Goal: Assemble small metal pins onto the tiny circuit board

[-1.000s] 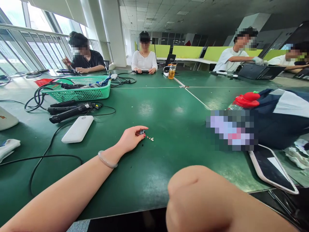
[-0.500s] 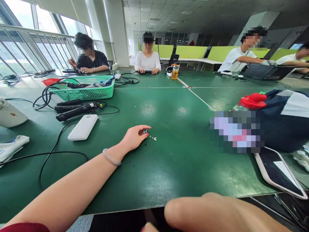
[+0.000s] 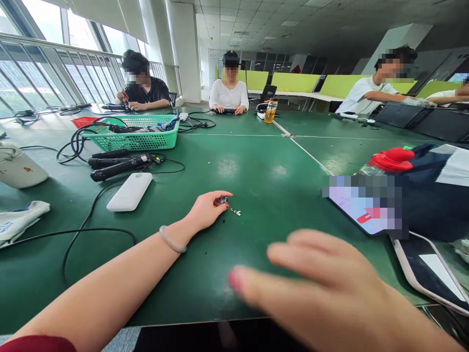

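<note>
My left hand [image 3: 208,208] rests on the green table with thumb and fingers closed around a small dark electronic part [image 3: 223,200]; its exact kind is too small to tell. Just right of those fingertips lie some tiny pale pieces [image 3: 236,212], and a tiny black piece [image 3: 223,221] sits below them. My right hand [image 3: 322,278] hovers over the near side of the table, smeared by motion. Its thumb stands apart from the fingers, and nothing shows between them.
At left are a white power bank [image 3: 130,192], black handheld devices [image 3: 120,166], cables and a green basket [image 3: 135,142]. On the right lie a lit phone [image 3: 357,210], a pale-framed tablet [image 3: 428,269], a dark bag [image 3: 436,205] and a red-lidded bottle [image 3: 392,160]. Several people sit around the table.
My right hand has come up from the near table edge and forward over the table, its thumb and fingers now in view. The left hand keeps its hold on the small part.
</note>
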Available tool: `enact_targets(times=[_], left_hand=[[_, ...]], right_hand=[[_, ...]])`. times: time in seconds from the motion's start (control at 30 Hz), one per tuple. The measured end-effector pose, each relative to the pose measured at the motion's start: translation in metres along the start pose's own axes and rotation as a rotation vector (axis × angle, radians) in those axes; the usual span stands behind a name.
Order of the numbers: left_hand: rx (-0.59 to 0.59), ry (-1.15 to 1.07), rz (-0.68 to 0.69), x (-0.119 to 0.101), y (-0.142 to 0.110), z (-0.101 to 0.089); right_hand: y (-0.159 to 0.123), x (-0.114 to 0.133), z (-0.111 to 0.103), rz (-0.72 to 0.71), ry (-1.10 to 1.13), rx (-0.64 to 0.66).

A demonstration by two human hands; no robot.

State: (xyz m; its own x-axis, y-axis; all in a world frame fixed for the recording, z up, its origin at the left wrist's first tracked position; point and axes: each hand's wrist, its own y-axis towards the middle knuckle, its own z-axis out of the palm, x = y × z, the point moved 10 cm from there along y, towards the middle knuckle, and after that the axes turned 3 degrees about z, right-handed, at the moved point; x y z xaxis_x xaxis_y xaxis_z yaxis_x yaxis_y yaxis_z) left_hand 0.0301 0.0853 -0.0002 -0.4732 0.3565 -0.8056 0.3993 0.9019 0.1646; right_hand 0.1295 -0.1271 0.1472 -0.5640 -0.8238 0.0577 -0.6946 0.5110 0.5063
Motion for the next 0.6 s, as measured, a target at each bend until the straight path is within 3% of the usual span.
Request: enact_targets(times=[0.07,0.2,0.27,0.4,0.6], left_hand=[[-0.007,0.0,-0.004,-0.001,0.0,-0.001],[0.016,-0.001,-0.032,-0.002,0.0,0.0],[0.023,-0.017,-0.067,0.001,0.0,0.001],[0.035,-0.127,-0.129,0.009,-0.001,0.004],[0.035,-0.102,-0.108,0.005,-0.001,0.004]], right_hand=[[0.025,-0.029,0.034,-0.005,-0.016,0.129],[0.03,-0.133,0.098,0.429,0.125,0.274],[0.019,-0.166,0.122,0.595,0.197,0.295],[0.006,-0.184,0.153,0.659,0.264,0.322],[0.004,-0.181,0.161,0.637,0.24,0.319]])
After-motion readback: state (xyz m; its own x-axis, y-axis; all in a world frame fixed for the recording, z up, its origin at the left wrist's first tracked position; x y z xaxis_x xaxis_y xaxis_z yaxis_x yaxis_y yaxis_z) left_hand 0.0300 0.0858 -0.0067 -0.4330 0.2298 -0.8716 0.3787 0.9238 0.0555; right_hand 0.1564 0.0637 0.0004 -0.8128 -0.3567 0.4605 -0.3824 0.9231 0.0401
